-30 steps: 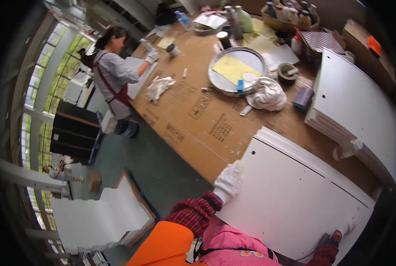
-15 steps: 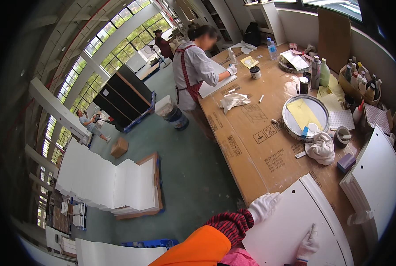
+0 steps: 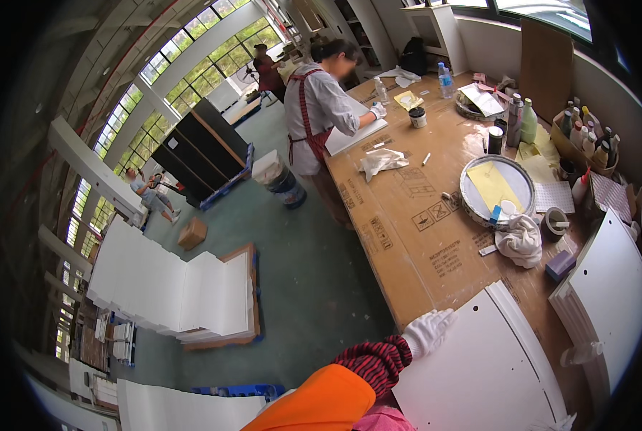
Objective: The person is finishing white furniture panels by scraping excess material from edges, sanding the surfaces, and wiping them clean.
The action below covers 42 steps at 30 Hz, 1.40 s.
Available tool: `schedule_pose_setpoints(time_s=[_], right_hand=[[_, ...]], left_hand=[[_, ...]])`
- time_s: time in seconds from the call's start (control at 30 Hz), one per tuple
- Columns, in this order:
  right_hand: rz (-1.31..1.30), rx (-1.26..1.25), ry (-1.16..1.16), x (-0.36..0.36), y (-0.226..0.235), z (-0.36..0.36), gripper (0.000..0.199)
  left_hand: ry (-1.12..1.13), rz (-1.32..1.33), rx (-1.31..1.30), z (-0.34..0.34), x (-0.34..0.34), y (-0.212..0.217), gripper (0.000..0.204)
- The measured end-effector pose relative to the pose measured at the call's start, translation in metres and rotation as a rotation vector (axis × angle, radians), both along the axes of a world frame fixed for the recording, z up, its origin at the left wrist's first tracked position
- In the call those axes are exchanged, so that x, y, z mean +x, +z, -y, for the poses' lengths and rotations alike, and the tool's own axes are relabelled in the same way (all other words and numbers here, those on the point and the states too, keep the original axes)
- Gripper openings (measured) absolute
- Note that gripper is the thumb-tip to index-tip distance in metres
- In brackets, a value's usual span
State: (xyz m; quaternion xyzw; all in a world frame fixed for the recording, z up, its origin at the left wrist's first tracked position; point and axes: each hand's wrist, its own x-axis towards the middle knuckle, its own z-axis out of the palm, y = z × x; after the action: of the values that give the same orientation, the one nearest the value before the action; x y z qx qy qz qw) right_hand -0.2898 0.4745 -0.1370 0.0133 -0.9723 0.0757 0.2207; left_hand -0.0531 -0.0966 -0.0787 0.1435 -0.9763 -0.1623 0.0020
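A white panel (image 3: 472, 366) with small dark holes lies on top of a stack at the near end of the cardboard-covered table (image 3: 414, 280). My left hand (image 3: 429, 334), in a white glove, rests on the panel's far left corner with its fingers stretched out. Only a bit of my right hand (image 3: 555, 424), also gloved in white, shows at the lower edge by the panel's near right corner. Its fingers are mostly cut off by the rim, so what it holds, if anything, is hidden.
More white panels (image 3: 601, 287) are stacked at the right. Beyond lie a purple sponge block (image 3: 561, 264), a crumpled white cloth (image 3: 518, 241), a round lid (image 3: 472, 188) and several bottles (image 3: 528, 122). Across the table a co-worker (image 3: 321, 104) bends over another panel (image 3: 357, 133).
My right hand has moved off the panel's middle, down and to the right, almost out of view. My left hand stays on the corner.
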Motion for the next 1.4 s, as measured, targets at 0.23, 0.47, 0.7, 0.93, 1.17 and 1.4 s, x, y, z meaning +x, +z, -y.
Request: schedule_pose_setpoints(time_s=[0.23, 0.47, 0.7, 0.93, 1.17, 1.4], right_hand=[[0.394, -0.482, 0.28, 0.06, 0.048, 0.148, 0.039], [0.212, -0.318, -0.076, 0.039, 0.023, -0.002, 0.037], [0.087, -0.271, -0.392, 0.011, 0.035, -0.071, 0.035], [0.277, -0.313, 0.154, 0.058, 0.063, 0.052, 0.033], [0.188, -0.134, -0.584, 0.027, 0.057, -0.152, 0.031], [0.167, -0.471, -0.262, 0.045, 0.071, -0.058, 0.028]], left_hand=[[-0.029, 0.03, 0.042, -0.003, -0.002, 0.012, 0.059], [-0.108, -0.047, -0.251, -0.014, -0.013, 0.012, 0.062], [-0.178, -0.086, -0.255, -0.095, -0.051, 0.041, 0.068], [-0.532, -0.2, 0.01, -0.269, -0.131, 0.016, 0.068], [-0.499, -0.173, -0.089, -0.3, -0.136, 0.017, 0.063], [-0.476, -0.152, -0.101, -0.301, -0.137, 0.023, 0.062]])
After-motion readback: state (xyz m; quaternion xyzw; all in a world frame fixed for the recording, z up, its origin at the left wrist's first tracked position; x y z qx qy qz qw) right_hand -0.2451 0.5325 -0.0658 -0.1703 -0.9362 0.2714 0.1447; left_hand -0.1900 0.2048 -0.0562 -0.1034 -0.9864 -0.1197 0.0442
